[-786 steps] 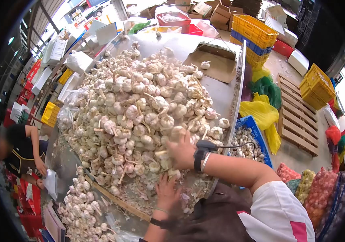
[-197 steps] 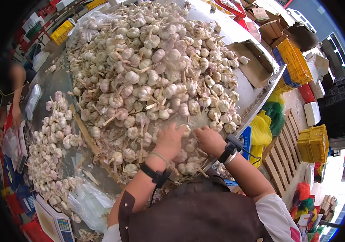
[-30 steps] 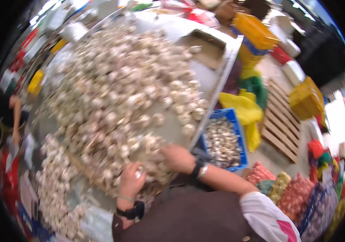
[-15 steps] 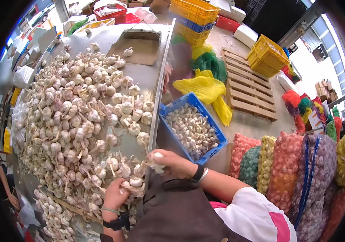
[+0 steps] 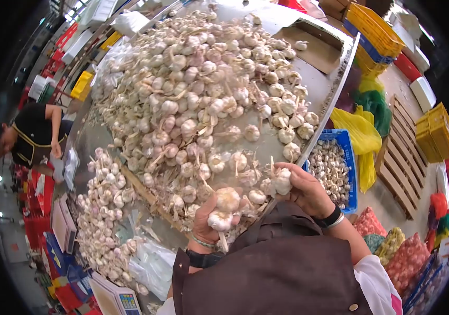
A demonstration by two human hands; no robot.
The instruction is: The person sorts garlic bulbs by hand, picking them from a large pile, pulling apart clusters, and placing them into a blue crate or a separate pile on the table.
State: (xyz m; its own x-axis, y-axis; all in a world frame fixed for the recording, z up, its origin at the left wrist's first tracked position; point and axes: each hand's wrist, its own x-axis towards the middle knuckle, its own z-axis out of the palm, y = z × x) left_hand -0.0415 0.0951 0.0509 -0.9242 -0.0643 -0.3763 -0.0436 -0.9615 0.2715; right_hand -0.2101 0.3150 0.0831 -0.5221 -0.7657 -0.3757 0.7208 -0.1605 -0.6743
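Observation:
My left hand [image 5: 202, 223] is closed around a couple of garlic bulbs [image 5: 227, 200], held one above the other with a stem hanging below. Its fingers are partly hidden behind them. Between the thumb and fingers of my right hand [image 5: 310, 193] is another garlic bulb [image 5: 281, 181], its dry stem pointing up. Both hands are over the near edge of the metal table [image 5: 316, 79], in front of my dark apron. A large heap of garlic [image 5: 198, 100] with stems and loose skins spreads just beyond them.
Right of the table, a blue crate [image 5: 352, 184] holds garlic. A wooden strip [image 5: 148, 193] separates a second garlic pile [image 5: 101, 210], near a plastic bag [image 5: 153, 268] and a scale [image 5: 110, 296]. Another person [image 5: 30, 134] is at the left. A pallet [image 5: 405, 157] lies at the right.
The view has swung left, bringing the scales and other person into sight. My right hand has come from beyond the table edge to over it, and my left hand has lifted, showing its bulbs.

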